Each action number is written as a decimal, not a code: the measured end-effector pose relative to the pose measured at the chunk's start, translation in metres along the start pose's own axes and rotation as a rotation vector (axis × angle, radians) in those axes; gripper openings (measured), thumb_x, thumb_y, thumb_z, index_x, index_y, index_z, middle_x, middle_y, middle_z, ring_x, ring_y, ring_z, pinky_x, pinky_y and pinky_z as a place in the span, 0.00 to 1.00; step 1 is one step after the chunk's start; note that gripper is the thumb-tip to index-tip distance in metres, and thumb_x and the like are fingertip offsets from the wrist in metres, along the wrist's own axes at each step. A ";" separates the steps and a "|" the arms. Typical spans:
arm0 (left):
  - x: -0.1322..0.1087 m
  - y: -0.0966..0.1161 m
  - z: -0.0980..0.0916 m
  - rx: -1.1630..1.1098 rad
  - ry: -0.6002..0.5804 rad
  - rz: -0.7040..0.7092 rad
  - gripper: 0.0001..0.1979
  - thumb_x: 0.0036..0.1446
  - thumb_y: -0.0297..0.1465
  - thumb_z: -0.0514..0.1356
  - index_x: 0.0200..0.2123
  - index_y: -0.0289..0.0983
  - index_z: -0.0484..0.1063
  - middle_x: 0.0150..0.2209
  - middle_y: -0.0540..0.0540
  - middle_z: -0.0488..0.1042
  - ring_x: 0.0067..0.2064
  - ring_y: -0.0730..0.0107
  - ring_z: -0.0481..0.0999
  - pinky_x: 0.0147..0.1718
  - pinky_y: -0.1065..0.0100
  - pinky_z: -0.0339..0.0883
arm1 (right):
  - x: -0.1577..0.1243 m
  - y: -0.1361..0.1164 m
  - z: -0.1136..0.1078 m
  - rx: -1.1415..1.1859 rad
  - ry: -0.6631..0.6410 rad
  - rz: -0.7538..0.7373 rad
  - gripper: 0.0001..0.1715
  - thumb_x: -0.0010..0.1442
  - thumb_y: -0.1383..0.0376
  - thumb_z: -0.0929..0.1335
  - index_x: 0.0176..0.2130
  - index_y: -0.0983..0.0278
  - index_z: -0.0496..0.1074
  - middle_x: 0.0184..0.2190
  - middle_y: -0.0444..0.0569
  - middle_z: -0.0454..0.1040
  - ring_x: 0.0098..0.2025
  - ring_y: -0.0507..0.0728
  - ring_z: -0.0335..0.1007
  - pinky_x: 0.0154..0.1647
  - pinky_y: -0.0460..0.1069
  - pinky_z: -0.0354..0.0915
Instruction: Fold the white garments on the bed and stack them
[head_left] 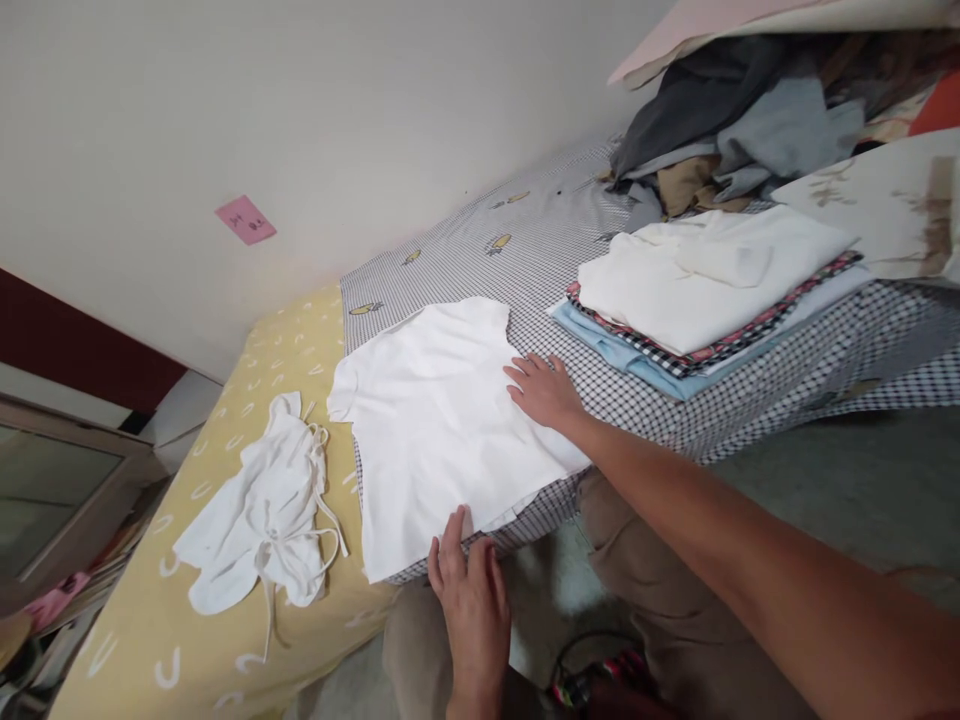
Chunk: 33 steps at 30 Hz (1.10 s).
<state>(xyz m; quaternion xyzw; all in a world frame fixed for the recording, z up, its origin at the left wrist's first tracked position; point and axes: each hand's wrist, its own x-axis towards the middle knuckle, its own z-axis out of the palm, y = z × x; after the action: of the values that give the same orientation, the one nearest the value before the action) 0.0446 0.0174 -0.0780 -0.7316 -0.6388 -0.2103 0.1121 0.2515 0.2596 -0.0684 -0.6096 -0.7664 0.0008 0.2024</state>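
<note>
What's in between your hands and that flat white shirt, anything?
Nothing visible: the right hand rests on the white shirt, and the left hand is at its near edge. The folded pile sits off to the right.

Pink paper (246, 220) clings to the pale wall (420, 120).

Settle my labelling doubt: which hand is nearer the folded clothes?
Right. The right hand is on the shirt, toward the folded clothes; the left hand is farther, at the shirt's near edge.
</note>
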 end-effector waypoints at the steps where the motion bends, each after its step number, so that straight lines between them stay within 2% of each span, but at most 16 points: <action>1: 0.002 0.002 -0.001 -0.001 0.001 -0.013 0.14 0.65 0.22 0.53 0.43 0.39 0.78 0.65 0.35 0.68 0.68 0.56 0.65 0.66 0.42 0.59 | 0.000 0.000 0.001 0.000 0.005 -0.002 0.30 0.71 0.56 0.55 0.67 0.56 0.65 0.70 0.47 0.63 0.71 0.66 0.53 0.69 0.69 0.47; 5: 0.006 0.004 0.000 -0.010 -0.032 -0.065 0.19 0.65 0.22 0.53 0.50 0.44 0.78 0.67 0.35 0.65 0.68 0.55 0.65 0.64 0.41 0.60 | 0.000 0.001 0.002 -0.004 0.019 -0.004 0.29 0.72 0.56 0.55 0.66 0.56 0.66 0.70 0.48 0.63 0.71 0.66 0.53 0.69 0.69 0.47; 12: 0.000 0.000 0.005 0.006 -0.050 -0.106 0.23 0.65 0.22 0.51 0.56 0.48 0.75 0.68 0.37 0.64 0.68 0.56 0.65 0.65 0.41 0.57 | 0.000 0.001 0.001 0.001 0.019 -0.001 0.30 0.72 0.56 0.55 0.66 0.56 0.66 0.70 0.47 0.63 0.71 0.66 0.53 0.69 0.69 0.48; 14: 0.002 0.001 0.003 0.028 -0.028 -0.175 0.22 0.66 0.24 0.51 0.58 0.46 0.73 0.68 0.35 0.63 0.68 0.55 0.65 0.65 0.41 0.57 | 0.000 0.001 0.001 -0.005 0.024 0.000 0.29 0.72 0.56 0.55 0.66 0.56 0.66 0.70 0.47 0.63 0.70 0.66 0.53 0.69 0.68 0.49; 18: 0.014 0.002 0.002 0.045 -0.005 -0.309 0.21 0.69 0.33 0.50 0.61 0.37 0.69 0.69 0.30 0.60 0.67 0.50 0.65 0.64 0.41 0.60 | 0.000 0.000 0.000 0.003 0.007 0.007 0.29 0.72 0.56 0.56 0.67 0.55 0.65 0.70 0.47 0.63 0.71 0.66 0.52 0.70 0.68 0.47; 20: 0.020 0.003 0.004 0.066 -0.013 -0.294 0.20 0.69 0.35 0.51 0.60 0.37 0.69 0.70 0.30 0.60 0.68 0.49 0.64 0.64 0.40 0.59 | 0.000 0.001 0.001 0.006 0.004 0.007 0.30 0.71 0.56 0.56 0.68 0.54 0.64 0.70 0.47 0.62 0.71 0.67 0.52 0.70 0.68 0.46; 23: 0.024 0.007 0.007 0.121 -0.073 -0.190 0.16 0.66 0.37 0.57 0.53 0.40 0.74 0.71 0.32 0.57 0.70 0.45 0.60 0.65 0.37 0.57 | 0.001 0.002 0.003 0.001 0.011 0.005 0.31 0.71 0.56 0.55 0.67 0.55 0.64 0.70 0.47 0.62 0.71 0.66 0.51 0.70 0.69 0.46; 26: 0.029 0.014 0.008 0.149 -0.137 -0.110 0.11 0.62 0.36 0.62 0.45 0.40 0.77 0.74 0.33 0.53 0.73 0.39 0.52 0.66 0.34 0.52 | 0.001 0.002 0.002 -0.008 0.012 0.001 0.30 0.71 0.55 0.55 0.67 0.56 0.65 0.70 0.47 0.62 0.71 0.66 0.52 0.70 0.68 0.47; 28: 0.033 0.019 0.008 0.153 -0.142 -0.098 0.07 0.61 0.33 0.62 0.41 0.39 0.79 0.75 0.34 0.50 0.75 0.38 0.47 0.67 0.32 0.48 | 0.001 0.001 0.000 -0.011 0.002 0.000 0.30 0.71 0.55 0.55 0.67 0.55 0.65 0.70 0.47 0.63 0.71 0.66 0.52 0.69 0.68 0.47; 30: 0.039 0.024 0.011 0.147 -0.135 -0.101 0.08 0.60 0.27 0.61 0.41 0.40 0.80 0.75 0.36 0.49 0.76 0.39 0.43 0.68 0.32 0.45 | 0.000 0.000 -0.002 -0.012 -0.003 0.000 0.30 0.71 0.56 0.56 0.67 0.55 0.65 0.70 0.47 0.63 0.71 0.66 0.52 0.69 0.68 0.47; 33: 0.044 0.027 0.017 0.121 -0.132 -0.098 0.17 0.56 0.23 0.61 0.48 0.43 0.80 0.75 0.38 0.50 0.76 0.39 0.43 0.68 0.31 0.45 | -0.001 0.000 -0.003 -0.013 0.013 -0.005 0.30 0.71 0.56 0.55 0.66 0.56 0.66 0.70 0.48 0.63 0.70 0.66 0.53 0.69 0.68 0.48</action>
<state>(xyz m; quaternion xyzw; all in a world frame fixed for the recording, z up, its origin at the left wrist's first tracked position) 0.0780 0.0591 -0.0707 -0.7036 -0.6913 -0.1278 0.1033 0.2522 0.2581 -0.0657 -0.6091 -0.7665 -0.0089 0.2034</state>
